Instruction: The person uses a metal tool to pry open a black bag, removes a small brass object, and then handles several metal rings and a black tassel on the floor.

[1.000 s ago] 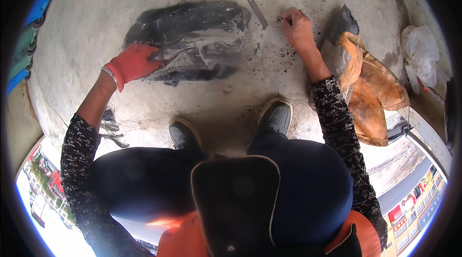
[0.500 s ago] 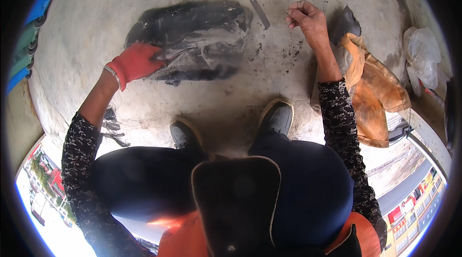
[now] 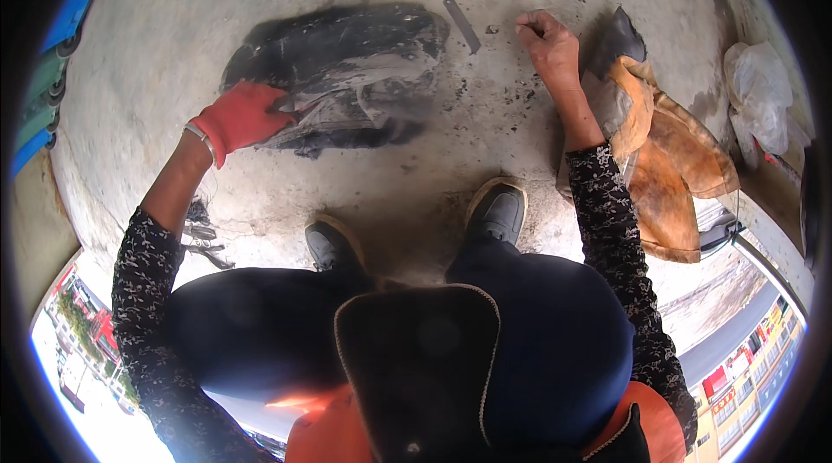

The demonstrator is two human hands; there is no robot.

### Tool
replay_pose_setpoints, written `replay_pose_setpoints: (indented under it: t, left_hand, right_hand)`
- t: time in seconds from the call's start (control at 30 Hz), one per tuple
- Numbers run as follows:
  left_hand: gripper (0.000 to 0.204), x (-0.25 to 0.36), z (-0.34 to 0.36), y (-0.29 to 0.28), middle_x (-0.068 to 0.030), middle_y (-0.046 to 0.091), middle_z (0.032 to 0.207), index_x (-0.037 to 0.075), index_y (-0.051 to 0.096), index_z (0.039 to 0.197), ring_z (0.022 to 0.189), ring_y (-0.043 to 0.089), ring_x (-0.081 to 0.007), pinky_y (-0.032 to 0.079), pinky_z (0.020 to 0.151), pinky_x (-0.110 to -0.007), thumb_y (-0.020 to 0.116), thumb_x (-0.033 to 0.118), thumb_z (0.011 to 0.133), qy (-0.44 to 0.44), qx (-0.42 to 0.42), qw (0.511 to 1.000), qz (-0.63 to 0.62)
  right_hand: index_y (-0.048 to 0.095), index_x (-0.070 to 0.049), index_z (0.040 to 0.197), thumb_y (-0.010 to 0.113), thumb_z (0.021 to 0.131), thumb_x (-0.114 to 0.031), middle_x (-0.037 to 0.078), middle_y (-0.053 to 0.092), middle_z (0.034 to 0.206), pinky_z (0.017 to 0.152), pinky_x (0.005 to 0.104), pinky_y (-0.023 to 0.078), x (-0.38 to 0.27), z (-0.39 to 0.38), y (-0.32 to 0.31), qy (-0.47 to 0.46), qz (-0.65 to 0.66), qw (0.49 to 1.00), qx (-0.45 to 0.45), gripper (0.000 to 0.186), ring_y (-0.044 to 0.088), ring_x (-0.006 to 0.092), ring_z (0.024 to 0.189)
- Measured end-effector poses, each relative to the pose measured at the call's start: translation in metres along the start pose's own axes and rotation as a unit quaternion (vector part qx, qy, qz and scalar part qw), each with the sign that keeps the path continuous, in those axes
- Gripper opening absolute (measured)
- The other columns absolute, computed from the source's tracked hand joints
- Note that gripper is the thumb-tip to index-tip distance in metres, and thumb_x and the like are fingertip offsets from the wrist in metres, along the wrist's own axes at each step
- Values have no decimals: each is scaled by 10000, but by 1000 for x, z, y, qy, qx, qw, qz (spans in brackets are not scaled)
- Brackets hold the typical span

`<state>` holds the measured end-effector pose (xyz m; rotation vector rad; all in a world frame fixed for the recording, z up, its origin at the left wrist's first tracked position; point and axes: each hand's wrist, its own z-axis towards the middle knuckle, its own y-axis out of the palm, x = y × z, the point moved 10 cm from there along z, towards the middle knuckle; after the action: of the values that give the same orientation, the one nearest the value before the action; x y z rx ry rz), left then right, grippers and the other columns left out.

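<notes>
A flat, dusty black sheet (image 3: 347, 43), rubber-like, lies on the concrete floor before me. My left hand (image 3: 247, 121), in a red glove, is closed at its left edge. A short dark piece and a thin reddish strip show at its fingertips; I cannot make out what they belong to. To the right of the sheet my bare right hand (image 3: 551, 49) hovers near the floor, fingers curled together. Whatever they hold, if anything, is hidden. A small lump (image 3: 491, 29) rests on the floor just left of these fingers, and a narrow dark flat strip (image 3: 462, 24) lies beyond it.
Dark crumbs are scattered between the sheet and my right hand. A stained orange-brown cloth (image 3: 667, 168) lies right of my right forearm, with a dark pointed piece (image 3: 619, 40) beyond it. Further right is a clear plastic bag (image 3: 759, 86). My shoes (image 3: 498, 213) stand close to the sheet.
The small lump now shows on the floor beside my right fingers, where none lay before. My right hand has curled further and shifted slightly down. My left hand stays at the sheet's edge.
</notes>
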<state>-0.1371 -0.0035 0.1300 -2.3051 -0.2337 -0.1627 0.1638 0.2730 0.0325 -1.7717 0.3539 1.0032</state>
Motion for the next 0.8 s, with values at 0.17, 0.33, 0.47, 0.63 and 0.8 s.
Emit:
replay_pose_setpoints:
  t: [0.17,0.33,0.47,0.63,0.8]
  left_hand:
    - [437,-5,-2,5,-192,664,1103,66,666,1174,1091,565,-383,446,962,-424,622,392,886,18,20,1000,12]
    - [421,2,2,-2,-197,669,1068,64,675,1151,1067,573,-393,448,951,-432,628,383,881,15,12,1000,-7]
    - [399,3,1,-4,-196,675,1032,67,681,1138,1052,581,-391,451,940,-439,624,367,881,-8,7,1000,-25]
    - [379,6,-2,-7,-194,678,1027,64,687,1111,1055,587,-378,456,929,-446,619,359,883,12,26,999,-35]
    - [292,3,4,7,-125,627,1204,164,707,1094,1131,568,-339,454,978,-407,603,367,912,-4,-60,998,29]
  right_hand:
    - [690,-63,1033,718,793,-85,167,695,958,771,364,541,-25,-6,27,-86,0,996,-12,243,692,291,869]
    - [676,-44,946,718,781,-76,144,676,955,753,386,543,-27,-3,42,-101,-78,991,-30,173,677,308,842]
    - [664,-35,898,713,782,-66,126,685,920,734,391,539,-31,-3,44,-128,-118,984,-37,131,676,292,822]
    - [657,-33,896,727,797,-78,94,678,832,702,339,535,-43,-4,27,-144,-51,988,1,129,670,246,748]
    - [641,-63,941,739,830,-100,88,661,912,685,328,542,-95,-14,-43,-162,41,975,150,153,681,229,747]
